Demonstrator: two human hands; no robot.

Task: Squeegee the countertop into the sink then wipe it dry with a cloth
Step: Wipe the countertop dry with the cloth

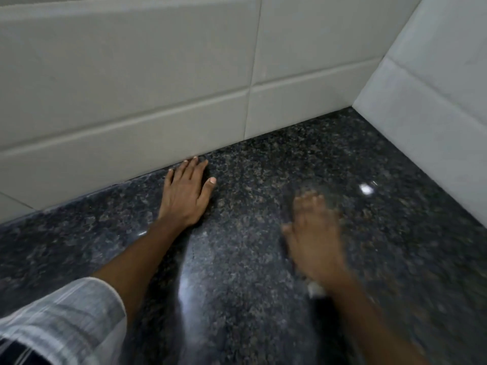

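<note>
The dark speckled granite countertop fills the lower view and meets the tiled walls at a corner. My left hand lies flat on it, fingers spread, with the fingertips against the back wall and nothing in it. My right hand is blurred by motion and pressed palm-down on the counter to the right. A small white bit of cloth shows under its wrist; the rest of the cloth is hidden beneath the hand. Neither a squeegee nor a sink is in view.
Pale grey wall tiles run along the back of the counter. A white tiled side wall closes it off on the right. Light glints off the glossy stone near my right hand. My striped sleeve covers the lower left.
</note>
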